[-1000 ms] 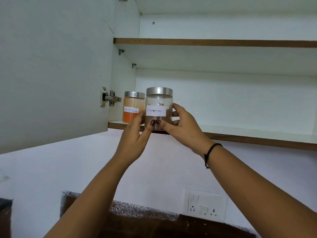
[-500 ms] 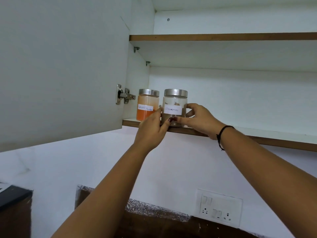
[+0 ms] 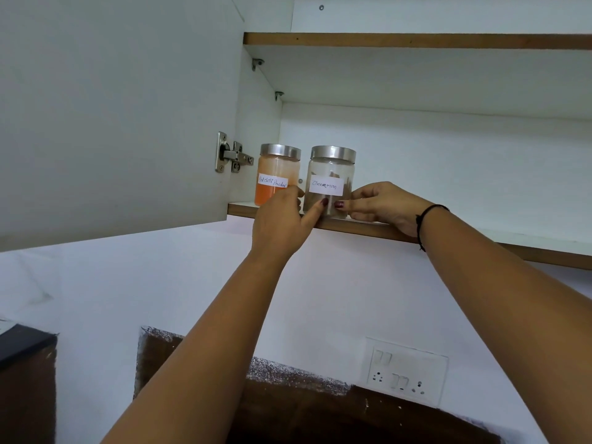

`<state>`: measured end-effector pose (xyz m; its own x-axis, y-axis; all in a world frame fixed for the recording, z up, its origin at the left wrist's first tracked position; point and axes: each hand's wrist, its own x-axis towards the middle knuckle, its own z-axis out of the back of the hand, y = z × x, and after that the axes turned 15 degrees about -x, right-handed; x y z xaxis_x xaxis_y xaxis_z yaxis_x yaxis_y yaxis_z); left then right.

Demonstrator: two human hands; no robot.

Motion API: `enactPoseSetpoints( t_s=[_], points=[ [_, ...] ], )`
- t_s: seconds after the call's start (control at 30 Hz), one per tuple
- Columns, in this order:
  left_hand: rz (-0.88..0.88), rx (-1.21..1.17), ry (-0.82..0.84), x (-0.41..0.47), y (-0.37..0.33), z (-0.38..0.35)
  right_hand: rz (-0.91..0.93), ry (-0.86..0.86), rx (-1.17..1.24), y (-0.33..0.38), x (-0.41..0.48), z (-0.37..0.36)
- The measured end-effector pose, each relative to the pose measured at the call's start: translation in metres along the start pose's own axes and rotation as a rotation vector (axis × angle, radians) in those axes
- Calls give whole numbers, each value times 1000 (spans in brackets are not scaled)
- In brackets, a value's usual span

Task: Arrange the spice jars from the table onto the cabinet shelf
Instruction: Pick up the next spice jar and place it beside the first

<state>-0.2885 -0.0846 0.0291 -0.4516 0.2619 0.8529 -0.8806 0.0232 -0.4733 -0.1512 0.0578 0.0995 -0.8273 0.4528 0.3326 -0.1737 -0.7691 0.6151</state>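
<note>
Left hand and right hand grip the cinnamon jar with curled fingers, upright at the front edge of the shelf. Shoved toward nine o'clock, it could knock the chilli jar; dragged forward, it could fall.

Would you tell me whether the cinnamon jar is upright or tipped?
Upright: the cinnamon jar stands on the shelf, its steel lid on top, gripped low between the left hand and right hand.

Cinnamon jar on the lower shelf, just right of the chilli jar; upper shelf above.
</note>
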Motion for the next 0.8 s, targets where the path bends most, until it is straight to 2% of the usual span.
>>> enactPoseSetpoints(
  t_s=[0.33, 0.8],
  points=[
    [57, 43, -72, 6, 0, -7, 16, -131, -92, -4, 3, -9],
    [88, 5, -64, 2, -7, -6, 45, -240, -263, -8, 7, -14]
  ],
)
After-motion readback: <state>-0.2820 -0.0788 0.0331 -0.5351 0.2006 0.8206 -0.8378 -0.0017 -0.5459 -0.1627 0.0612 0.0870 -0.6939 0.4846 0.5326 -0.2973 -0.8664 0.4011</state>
